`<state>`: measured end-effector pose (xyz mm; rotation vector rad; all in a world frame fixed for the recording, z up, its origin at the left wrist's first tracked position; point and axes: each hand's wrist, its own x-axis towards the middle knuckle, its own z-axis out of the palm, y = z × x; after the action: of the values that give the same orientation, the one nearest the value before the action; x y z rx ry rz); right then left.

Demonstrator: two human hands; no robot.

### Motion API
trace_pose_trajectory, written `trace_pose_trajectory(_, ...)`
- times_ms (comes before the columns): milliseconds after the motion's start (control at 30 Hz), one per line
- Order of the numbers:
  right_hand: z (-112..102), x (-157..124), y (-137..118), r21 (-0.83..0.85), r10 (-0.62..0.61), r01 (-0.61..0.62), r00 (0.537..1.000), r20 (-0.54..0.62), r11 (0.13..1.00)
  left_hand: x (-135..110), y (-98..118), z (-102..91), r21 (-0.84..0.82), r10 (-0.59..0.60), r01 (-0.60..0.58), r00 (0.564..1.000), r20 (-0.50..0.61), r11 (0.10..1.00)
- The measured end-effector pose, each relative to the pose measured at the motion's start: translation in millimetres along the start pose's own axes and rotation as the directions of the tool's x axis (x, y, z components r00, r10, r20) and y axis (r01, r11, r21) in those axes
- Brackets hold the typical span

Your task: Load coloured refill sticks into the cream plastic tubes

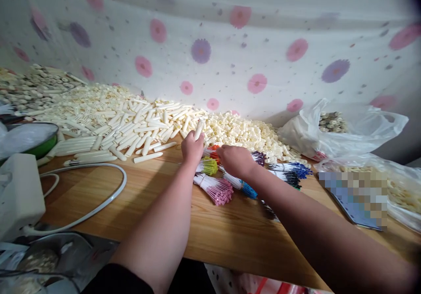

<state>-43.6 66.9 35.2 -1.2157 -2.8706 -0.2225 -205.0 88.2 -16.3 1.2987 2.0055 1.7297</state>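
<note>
My left hand (pixel 192 147) is closed around a cream-coloured pen barrel (pixel 199 129), held upright with its top end sticking out above the fist. My right hand (pixel 236 159) is curled shut, its fingertips by a bundle of orange-tipped pen refills (pixel 213 152); what they pinch is hidden. Under and between my arms lie more refill bundles: pink-tipped (pixel 217 190), yellow-green-tipped (pixel 207 166) and light-blue-tipped (pixel 245 186). To the right of my right hand are purple-tipped (pixel 258 157), dark-blue-tipped (pixel 292 169) and black-tipped (pixel 289 178) bundles.
Loose pen barrels (pixel 144 127) and small cream pen parts (pixel 243 132) are heaped along the wall. Plastic bags (pixel 368 129) and a tablet-like item with a blurred surface (pixel 355 200) lie right. A power strip (pixel 19 193) with a white cable (pixel 123 180) is left.
</note>
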Motion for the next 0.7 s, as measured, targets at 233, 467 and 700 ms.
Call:
trace_pose_trajectory(233, 1, -83, 64, 0.185, -0.054, 0.110, 0.958, -0.283, 0.977, -54, 57, 8.2, -0.157, 0.231, -0.170, 0.660, 0.715, 0.973)
trace_pose_trajectory(467, 22, -103, 77, 0.596, 0.174, 0.230, 0.822, -0.542, 0.769, -90, 75, 21.3, -0.253, 0.180, 0.038, 0.602, 0.778, 0.967)
trace_pose_trajectory(700, 22, -110, 71, 0.900, 0.384, 0.146, 0.867, -0.317, 0.411, -97, 77, 23.3, -0.335, 0.174, 0.136, 0.644, 0.745, 0.932)
